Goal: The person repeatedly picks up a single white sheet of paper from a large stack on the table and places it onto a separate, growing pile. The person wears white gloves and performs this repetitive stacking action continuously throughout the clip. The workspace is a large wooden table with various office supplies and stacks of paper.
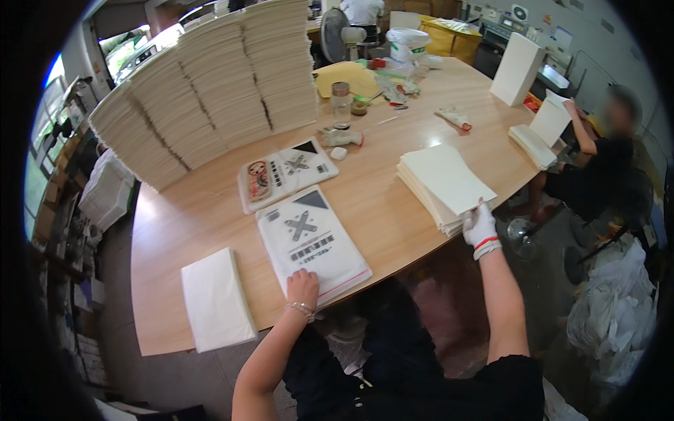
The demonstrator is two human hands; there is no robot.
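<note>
My right hand (480, 226), in a white glove with a red-edged cuff, pinches the near corner of the top cream paper sheet (449, 175) on a fanned paper stack (415, 188) at the table's right. My bare left hand (302, 286), with a bracelet at the wrist, rests on the near end of a stack of printed white plastic bags (319, 242). Its fingers lie over the bags and grip nothing. Left of them, at the table edge, lies a plain white stack (219, 300).
A tall wall of stacked paper (210, 84) stands at the far left. More printed bags (298, 168) carry a patterned case (258, 181). Behind are a jar (341, 109), work gloves (455, 118) and a white bucket (407, 45). At right, a co-worker (611, 154) handles white sheets.
</note>
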